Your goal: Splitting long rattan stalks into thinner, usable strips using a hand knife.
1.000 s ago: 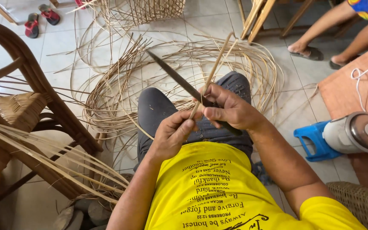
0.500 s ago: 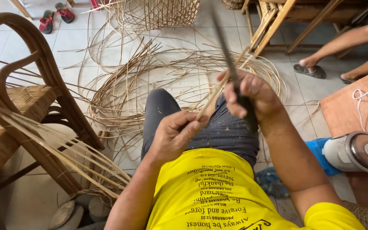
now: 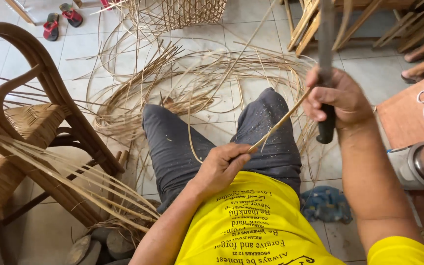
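While I pinch a thin tan cane strip point(image 3: 280, 123) in my left hand point(image 3: 220, 167), right hand point(image 3: 337, 98) fisted round dark knife point(image 3: 326, 73), blade upright.

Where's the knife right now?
In the head view the knife is upper right, held upright in the right hand, blade pointing up, beside the rattan strip that the left hand grips.

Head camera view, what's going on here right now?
A seated person pinches one end of a thin rattan strip in the left hand over the lap. The right hand grips a dark-handled knife, blade pointing up, against the strip's far end. Loose rattan strips lie on the tiled floor, with a rattan chair alongside.
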